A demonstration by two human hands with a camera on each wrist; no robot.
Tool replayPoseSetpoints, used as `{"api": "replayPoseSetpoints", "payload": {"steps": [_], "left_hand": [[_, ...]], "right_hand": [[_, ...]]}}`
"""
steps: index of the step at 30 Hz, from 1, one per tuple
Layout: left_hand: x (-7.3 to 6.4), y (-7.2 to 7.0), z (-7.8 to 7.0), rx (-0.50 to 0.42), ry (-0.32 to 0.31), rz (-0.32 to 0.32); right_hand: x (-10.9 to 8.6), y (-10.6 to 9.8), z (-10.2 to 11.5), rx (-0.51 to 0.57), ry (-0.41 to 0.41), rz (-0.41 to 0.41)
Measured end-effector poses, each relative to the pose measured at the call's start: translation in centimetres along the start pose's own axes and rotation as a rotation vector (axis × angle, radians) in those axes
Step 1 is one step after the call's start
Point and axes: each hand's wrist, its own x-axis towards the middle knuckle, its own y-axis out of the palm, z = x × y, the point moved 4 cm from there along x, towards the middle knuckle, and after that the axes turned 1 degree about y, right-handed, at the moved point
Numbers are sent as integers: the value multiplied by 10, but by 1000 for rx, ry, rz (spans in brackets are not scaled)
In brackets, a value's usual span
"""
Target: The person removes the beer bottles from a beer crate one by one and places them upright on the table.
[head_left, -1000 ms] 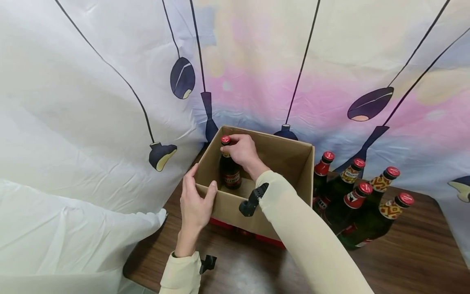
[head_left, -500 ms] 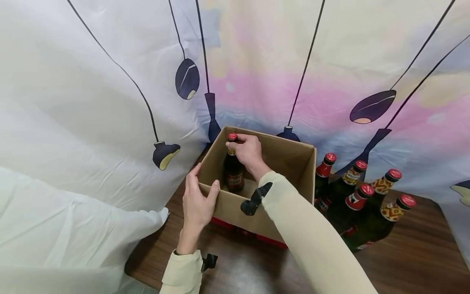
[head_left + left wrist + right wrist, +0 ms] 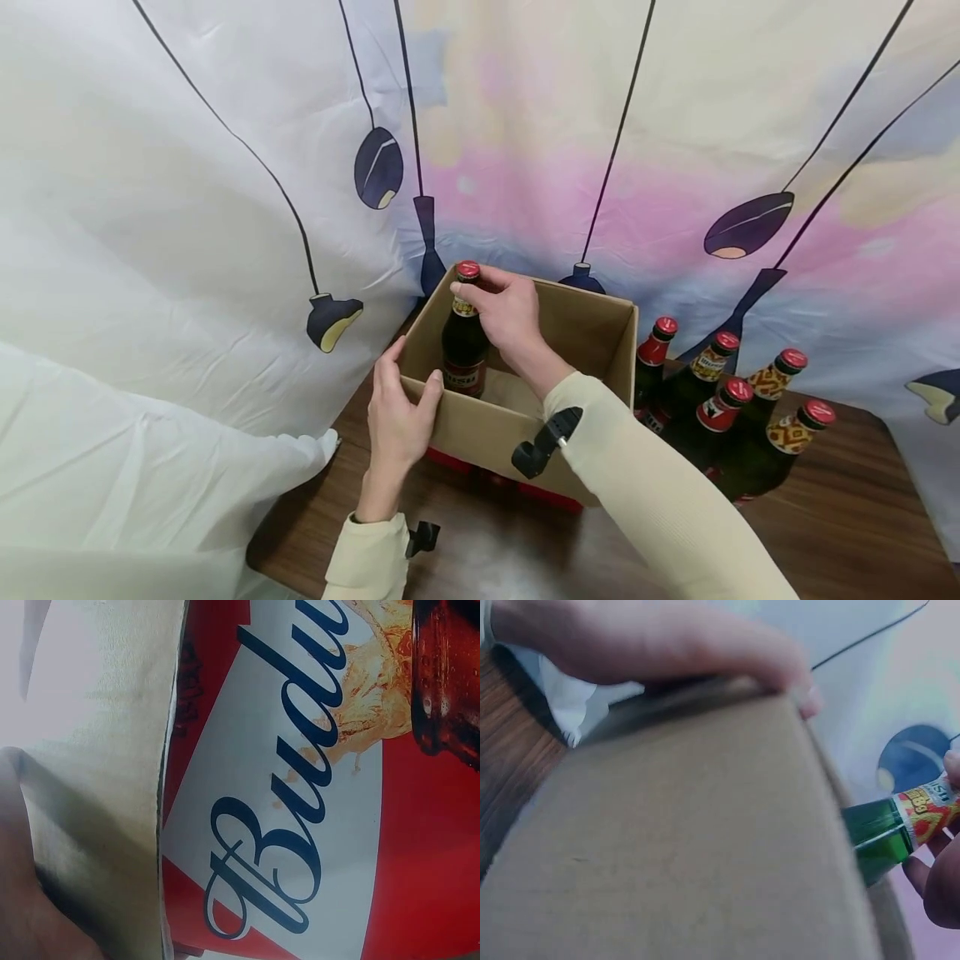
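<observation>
My right hand point(image 3: 513, 317) grips a dark green beer bottle point(image 3: 465, 342) by its neck, thumb and fingers just below the red cap. The bottle is upright inside the left part of an open cardboard box point(image 3: 517, 429), its cap close to the level of the far rim. In the right wrist view the bottle's green shoulder point(image 3: 877, 836) shows past the box wall. My left hand point(image 3: 401, 421) holds the box's near left corner, fingers along the left side and thumb at the front rim. The bottle's base is hidden behind the front wall.
Several capped beer bottles point(image 3: 716, 412) stand close together right of the box. Red printed packaging point(image 3: 427, 885) with large lettering shows below the cardboard edge. The wooden table point(image 3: 847, 508) lies beneath, with a patterned curtain point(image 3: 540, 125) behind and white cloth point(image 3: 150, 467) at left.
The bottle has risen slightly and shifted toward the box's near left corner, with my right hand still on its neck. My right forearm has come nearer and to the right. The left hand stays put.
</observation>
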Motion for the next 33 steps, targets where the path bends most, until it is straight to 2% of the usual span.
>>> {"api": "replayPoseSetpoints", "payload": {"steps": [8, 20, 27, 33], "left_hand": [[1, 4, -1, -24, -21, 17], [1, 2, 3, -15, -32, 7], [-1, 1, 6, -24, -38, 8], [0, 2, 5, -35, -30, 18]], "right_hand": [[-23, -23, 23, 47, -83, 23], [-54, -62, 41, 60, -112, 22], [-60, -85, 63, 46, -131, 3], [-61, -114, 97, 9, -174, -41]]}}
